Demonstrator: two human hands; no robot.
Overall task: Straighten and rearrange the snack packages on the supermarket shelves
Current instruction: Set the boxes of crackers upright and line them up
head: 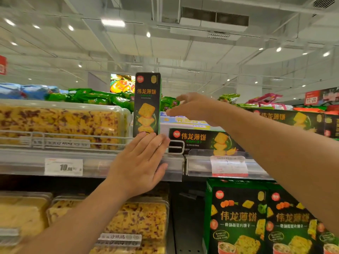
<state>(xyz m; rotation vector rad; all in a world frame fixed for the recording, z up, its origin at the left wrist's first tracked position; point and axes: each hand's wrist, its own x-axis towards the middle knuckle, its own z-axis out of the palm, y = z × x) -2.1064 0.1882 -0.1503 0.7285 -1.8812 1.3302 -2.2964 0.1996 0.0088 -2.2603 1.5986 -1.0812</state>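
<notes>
Head view: the left hand (141, 162) is flat, fingers straight, fingertips touching the base of one upright cracker box (146, 104) on the top shelf (91, 162). The right hand (192, 107) hovers just beside it, fingers loosely spread, holding nothing. One like box (205, 142) lies flat beside it; two green boxes (238, 217) stand below.

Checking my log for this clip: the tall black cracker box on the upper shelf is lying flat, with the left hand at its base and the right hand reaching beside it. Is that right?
Not quite. In the head view the tall black cracker box stands upright on end, not flat. The rest holds: the left hand is at its base with straight fingers, and the right hand reaches beside it.
</notes>
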